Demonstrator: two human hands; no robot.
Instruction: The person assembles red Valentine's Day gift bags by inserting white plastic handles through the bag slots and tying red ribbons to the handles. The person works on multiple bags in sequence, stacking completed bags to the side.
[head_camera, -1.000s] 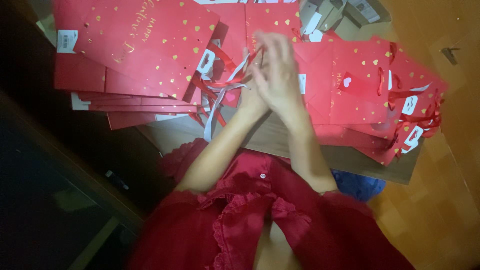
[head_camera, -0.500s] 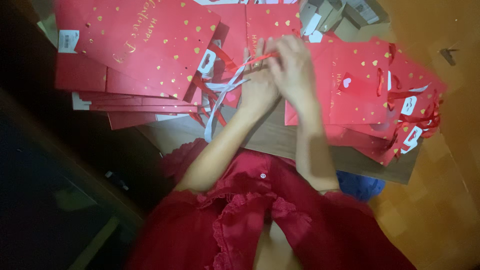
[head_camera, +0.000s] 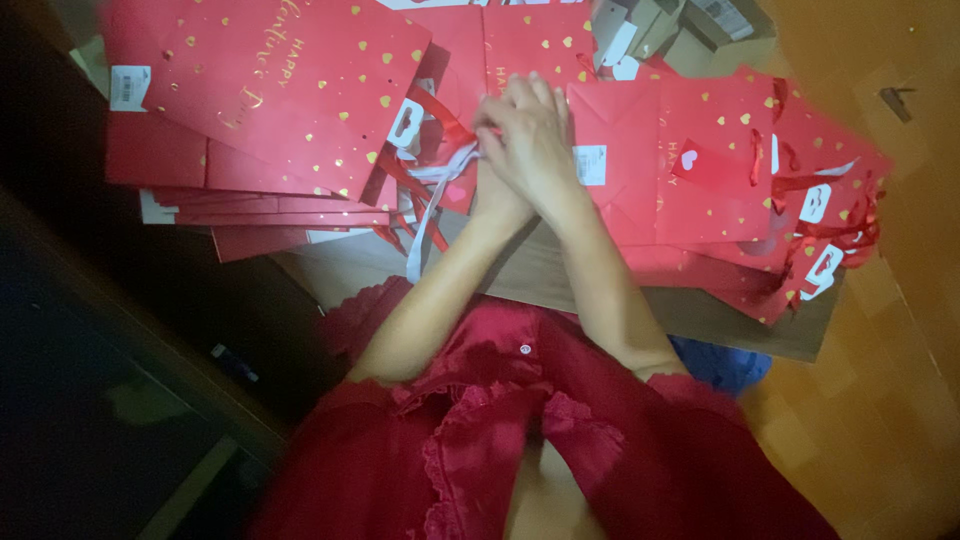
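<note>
Two spreads of flat red gift bags cover the cardboard sheet (head_camera: 700, 320); the left stack of bags (head_camera: 270, 110) fans out toward the dark edge, the right stack of bags (head_camera: 720, 170) toward the wooden floor (head_camera: 900, 400); between them a white ribbon (head_camera: 430, 200) trails down from the hands, its long axis running toward the person; the right hand (head_camera: 535, 135) lies over the left hand (head_camera: 490, 190), both closed together at the ribbon's upper end, though blur hides whether the fingers actually pinch it.
</note>
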